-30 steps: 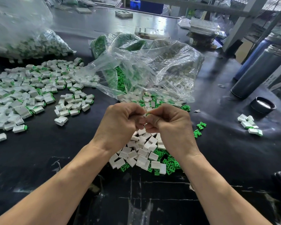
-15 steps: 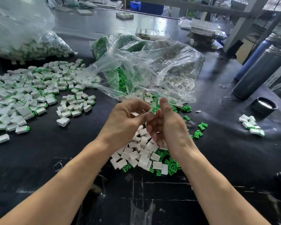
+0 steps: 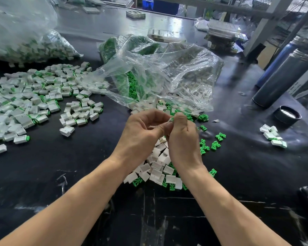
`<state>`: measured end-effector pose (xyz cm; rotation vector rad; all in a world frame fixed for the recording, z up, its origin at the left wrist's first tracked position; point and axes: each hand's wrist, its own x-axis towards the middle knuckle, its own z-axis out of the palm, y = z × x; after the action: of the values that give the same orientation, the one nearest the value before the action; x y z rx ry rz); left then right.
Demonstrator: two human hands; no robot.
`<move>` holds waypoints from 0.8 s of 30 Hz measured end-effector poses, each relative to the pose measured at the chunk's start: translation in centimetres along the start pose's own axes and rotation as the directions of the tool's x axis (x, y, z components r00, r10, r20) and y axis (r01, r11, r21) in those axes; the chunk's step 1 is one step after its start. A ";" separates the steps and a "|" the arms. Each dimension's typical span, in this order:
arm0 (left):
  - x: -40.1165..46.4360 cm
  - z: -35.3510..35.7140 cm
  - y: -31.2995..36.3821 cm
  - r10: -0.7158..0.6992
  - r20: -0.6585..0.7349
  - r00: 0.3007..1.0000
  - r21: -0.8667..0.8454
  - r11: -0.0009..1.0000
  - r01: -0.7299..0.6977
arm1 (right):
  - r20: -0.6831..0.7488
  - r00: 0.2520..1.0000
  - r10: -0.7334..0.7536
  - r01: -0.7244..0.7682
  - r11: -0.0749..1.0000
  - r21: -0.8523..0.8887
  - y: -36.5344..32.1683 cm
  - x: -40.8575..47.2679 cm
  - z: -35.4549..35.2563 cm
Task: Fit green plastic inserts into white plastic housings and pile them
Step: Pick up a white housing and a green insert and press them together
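Observation:
My left hand [image 3: 142, 132] and my right hand [image 3: 182, 139] meet above the middle of the black table. Their fingertips pinch one small white housing with a green insert [image 3: 171, 119] between them; fingers hide most of it. Below the hands lies a heap of loose white housings [image 3: 158, 170] mixed with green inserts [image 3: 137, 181]. More green inserts [image 3: 215, 144] are scattered to the right. A wide pile of fitted pieces [image 3: 34, 98] covers the table's left side.
An open clear bag of housings and inserts [image 3: 158, 77] lies behind the hands. A full bag [image 3: 25, 43] sits far left. Dark cylinders [image 3: 281, 79], a black lid [image 3: 287, 115] and a few fitted pieces [image 3: 273, 136] stand right.
Both hands have risen slightly and turned. The fingertips, closed tight together a second ago, now work the small piece at the top between thumbs and forefingers.

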<state>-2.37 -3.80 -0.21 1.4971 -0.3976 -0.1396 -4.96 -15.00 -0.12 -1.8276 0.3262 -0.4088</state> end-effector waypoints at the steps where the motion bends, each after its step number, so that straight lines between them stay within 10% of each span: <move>1: 0.0 0.0 0.0 0.000 0.001 1.000 0.007 1.000 0.000 | 0.003 1.000 0.001 -0.001 1.000 0.009 0.0 0.0 0.0; 8: 0.2 -0.2 0.2 -0.028 0.007 1.000 0.057 0.998 0.028 | 0.149 0.988 0.040 -0.069 0.978 0.196 0.5 0.2 -0.4; 24: -0.3 0.3 0.3 0.024 -0.038 0.999 0.137 0.990 -0.019 | -0.010 0.996 -0.083 0.083 0.996 -0.037 1.2 0.7 -0.3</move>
<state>-2.79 -3.97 0.04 1.6271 -0.3978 -0.0661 -4.52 -15.89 -1.16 -1.8796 0.2676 -0.4736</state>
